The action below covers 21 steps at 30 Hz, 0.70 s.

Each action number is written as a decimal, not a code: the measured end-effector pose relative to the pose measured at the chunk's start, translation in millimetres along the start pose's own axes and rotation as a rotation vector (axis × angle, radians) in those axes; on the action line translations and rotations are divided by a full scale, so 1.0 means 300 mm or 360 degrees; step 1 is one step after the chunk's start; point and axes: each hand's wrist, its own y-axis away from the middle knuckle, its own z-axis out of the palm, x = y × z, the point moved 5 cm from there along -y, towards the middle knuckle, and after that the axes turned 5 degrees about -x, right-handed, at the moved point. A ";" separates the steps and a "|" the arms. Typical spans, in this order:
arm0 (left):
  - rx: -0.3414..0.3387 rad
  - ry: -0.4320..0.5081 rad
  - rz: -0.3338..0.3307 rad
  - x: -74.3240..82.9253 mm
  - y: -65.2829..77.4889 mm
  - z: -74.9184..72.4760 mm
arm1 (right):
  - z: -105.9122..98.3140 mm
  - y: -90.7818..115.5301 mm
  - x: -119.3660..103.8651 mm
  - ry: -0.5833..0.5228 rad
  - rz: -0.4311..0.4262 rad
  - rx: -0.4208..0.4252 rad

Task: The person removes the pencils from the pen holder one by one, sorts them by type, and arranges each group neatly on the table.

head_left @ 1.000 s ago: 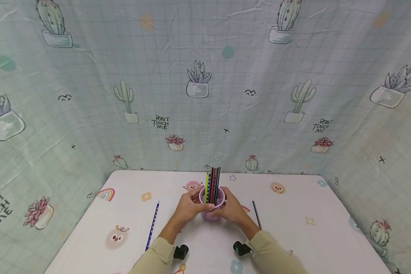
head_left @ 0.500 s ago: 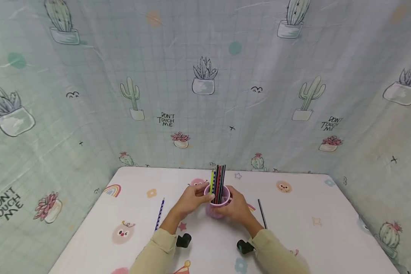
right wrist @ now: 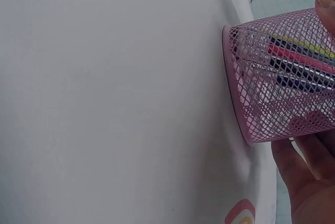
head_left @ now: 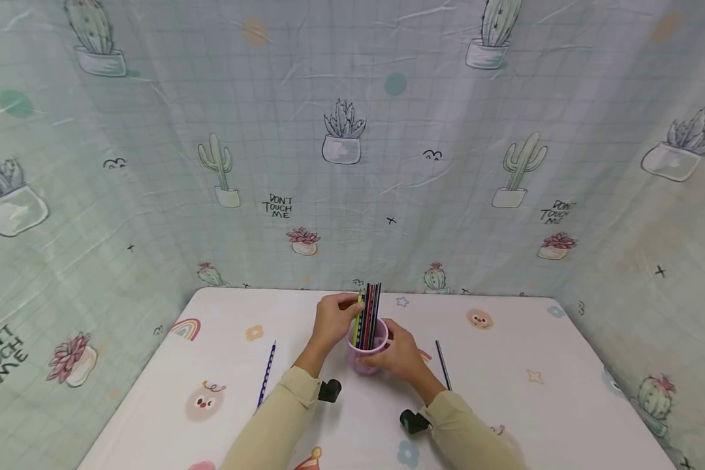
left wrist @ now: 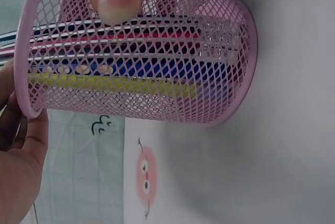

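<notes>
A pink mesh pencil cup (head_left: 362, 363) stands upright on the table with several pencils (head_left: 367, 323) in it: yellow, dotted blue, red and black ones. My right hand (head_left: 401, 352) grips the cup's right side, thumb across the front. The left hand (head_left: 331, 321) is above the rim on the left, thumb in front of the yellow pencil (left wrist: 112, 84) and fingers behind, pinching the pencils' upper part. Through the mesh, the right wrist view shows the pencils' lower ends leaning together inside the cup (right wrist: 293, 72).
A blue dotted pencil (head_left: 267, 372) lies on the table to the left. Beyond my right wrist lies a dark pencil (head_left: 443, 364). The white printed table (head_left: 564, 418) is bordered by a cactus-print cloth (head_left: 352, 196) at the back and sides.
My left hand has moved up from the cup's side to the pencils' upper part. My right hand still holds the cup. The head view has shifted slightly.
</notes>
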 end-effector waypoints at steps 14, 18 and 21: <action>0.0354 0.0151 0.0229 0.175 -0.040 -0.176 | 0.021 -0.029 -0.018 0.0037 0.0019 -0.0018; 0.0359 0.0322 0.0226 0.237 -0.041 -0.230 | 0.019 -0.023 -0.016 0.0048 0.0075 -0.0011; 0.0297 0.0429 0.0165 0.251 -0.034 -0.248 | 0.010 -0.004 0.001 0.0077 0.0121 0.0024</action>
